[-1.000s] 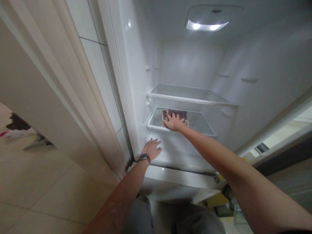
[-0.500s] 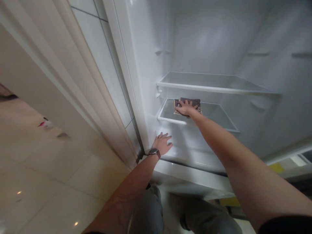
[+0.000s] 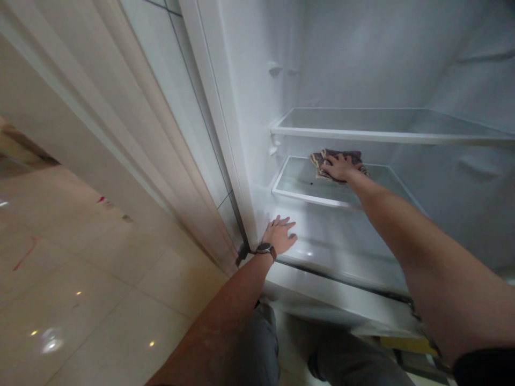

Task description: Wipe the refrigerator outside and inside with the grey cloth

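Note:
An open white fridge fills the right of the view. My right hand [image 3: 341, 167] lies flat on a dark brownish cloth [image 3: 351, 156], pressing it onto the lower glass shelf [image 3: 301, 182] toward its back. My left hand [image 3: 279, 236], with a dark watch at the wrist, rests spread flat on the white floor of the fridge compartment [image 3: 341, 252] near its left front corner. It holds nothing.
An upper glass shelf [image 3: 382, 126] spans the fridge just above my right hand. The open fridge door [image 3: 100, 123] stands to the left. Glossy tiled floor [image 3: 80, 300] lies below left. My grey-trousered legs show at the bottom.
My right hand has slid the cloth farther back on the lower shelf. The camera has dropped lower and swung left, so the fridge ceiling light is out of view. My left hand stays planted.

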`<action>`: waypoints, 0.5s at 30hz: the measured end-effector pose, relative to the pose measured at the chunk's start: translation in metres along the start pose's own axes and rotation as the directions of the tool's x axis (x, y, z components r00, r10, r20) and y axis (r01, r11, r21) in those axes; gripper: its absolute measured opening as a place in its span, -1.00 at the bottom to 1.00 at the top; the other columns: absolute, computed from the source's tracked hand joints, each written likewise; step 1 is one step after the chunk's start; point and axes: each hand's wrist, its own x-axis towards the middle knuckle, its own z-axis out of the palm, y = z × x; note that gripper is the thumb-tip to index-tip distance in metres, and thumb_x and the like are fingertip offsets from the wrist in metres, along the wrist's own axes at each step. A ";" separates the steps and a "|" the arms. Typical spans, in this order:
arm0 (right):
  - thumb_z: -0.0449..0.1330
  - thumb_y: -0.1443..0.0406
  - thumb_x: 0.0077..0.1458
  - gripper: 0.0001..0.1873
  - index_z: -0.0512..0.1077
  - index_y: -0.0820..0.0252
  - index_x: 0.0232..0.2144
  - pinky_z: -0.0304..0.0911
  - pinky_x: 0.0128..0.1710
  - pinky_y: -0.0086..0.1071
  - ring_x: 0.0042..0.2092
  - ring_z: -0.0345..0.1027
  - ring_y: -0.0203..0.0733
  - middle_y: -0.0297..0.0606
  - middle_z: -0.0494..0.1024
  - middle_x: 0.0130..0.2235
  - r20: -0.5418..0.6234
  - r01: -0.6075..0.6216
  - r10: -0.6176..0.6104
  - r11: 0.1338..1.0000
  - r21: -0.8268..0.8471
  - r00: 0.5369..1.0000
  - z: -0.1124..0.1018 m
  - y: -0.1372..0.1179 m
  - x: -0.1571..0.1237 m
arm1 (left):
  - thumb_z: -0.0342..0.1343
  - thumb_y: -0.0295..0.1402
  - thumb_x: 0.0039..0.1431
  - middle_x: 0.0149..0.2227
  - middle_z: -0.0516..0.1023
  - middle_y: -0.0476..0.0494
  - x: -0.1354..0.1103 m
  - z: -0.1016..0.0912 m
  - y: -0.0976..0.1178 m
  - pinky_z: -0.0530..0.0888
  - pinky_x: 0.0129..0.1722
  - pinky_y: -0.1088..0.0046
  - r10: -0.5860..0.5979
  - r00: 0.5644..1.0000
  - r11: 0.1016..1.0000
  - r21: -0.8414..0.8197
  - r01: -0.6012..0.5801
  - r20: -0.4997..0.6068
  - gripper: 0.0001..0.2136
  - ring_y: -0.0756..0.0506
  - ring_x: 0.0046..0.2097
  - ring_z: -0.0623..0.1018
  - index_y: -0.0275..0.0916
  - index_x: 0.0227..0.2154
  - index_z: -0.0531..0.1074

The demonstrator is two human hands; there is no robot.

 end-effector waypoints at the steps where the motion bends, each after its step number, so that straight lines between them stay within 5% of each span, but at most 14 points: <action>1: -0.15 -0.24 0.23 -0.19 0.16 -0.07 0.39 -0.14 0.16 0.63 0.39 -0.12 0.55 0.09 0.02 0.45 -0.006 -0.008 0.008 1.000 -0.004 1.000 -0.001 0.004 -0.001 | 0.02 -0.12 0.28 0.41 0.26 0.07 0.000 0.000 0.000 0.23 0.37 0.10 -0.002 1.000 1.000 -0.003 0.002 0.001 -0.47 -0.29 0.45 0.13 0.05 0.30 0.36; 15: -0.17 -0.19 0.25 -0.23 0.10 -0.17 0.41 -0.12 0.22 0.57 0.41 -0.11 0.43 -0.07 0.04 0.46 0.043 -0.055 0.058 0.995 -0.081 0.997 -0.016 -0.002 -0.065 | 0.03 -0.12 0.31 0.42 0.24 0.09 0.003 0.003 -0.002 0.17 0.40 0.13 -0.021 1.000 1.000 -0.005 0.021 0.008 -0.48 -0.26 0.46 0.12 0.07 0.31 0.35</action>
